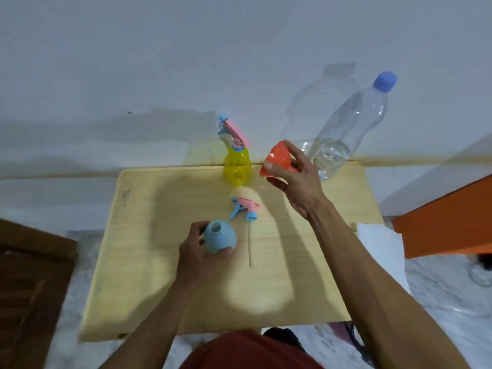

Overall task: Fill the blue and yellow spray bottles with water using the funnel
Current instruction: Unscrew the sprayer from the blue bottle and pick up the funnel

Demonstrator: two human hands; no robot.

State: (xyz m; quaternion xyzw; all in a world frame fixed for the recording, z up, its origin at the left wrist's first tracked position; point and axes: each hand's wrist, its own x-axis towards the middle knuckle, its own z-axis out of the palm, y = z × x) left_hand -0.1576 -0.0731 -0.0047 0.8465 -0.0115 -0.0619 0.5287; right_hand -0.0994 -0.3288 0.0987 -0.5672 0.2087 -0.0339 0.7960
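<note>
My left hand grips the blue spray bottle near the middle of the wooden table; its neck is uncapped. Its pink and blue spray head lies on the table just behind it, with the dip tube pointing toward me. My right hand holds the orange funnel in the air above the table's far side. The yellow spray bottle stands at the far edge with its spray head on. A large clear water bottle with a blue cap stands at the far right, holding a little water.
A white wall rises directly behind the table. An orange piece of furniture sits to the right, with a white sheet by the table's right edge. Dark wooden furniture is at the left. My red-clothed lap is at the near edge.
</note>
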